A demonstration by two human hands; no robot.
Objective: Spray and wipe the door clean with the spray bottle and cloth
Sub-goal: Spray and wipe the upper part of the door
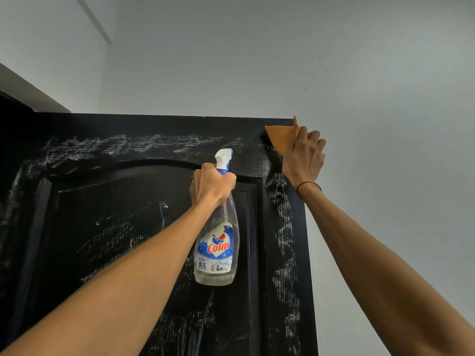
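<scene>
While the left hand (212,186) grips the neck of the spray bottle (218,242) with curled fingers in front of the black door (102,227), the right hand (303,155) presses the orange cloth (280,137) against the door's top right corner, fingers bent over it.

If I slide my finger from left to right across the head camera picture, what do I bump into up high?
Left hand gripping the Colin spray bottle → orange cloth → right hand pressing that cloth on the black door corner.
</scene>
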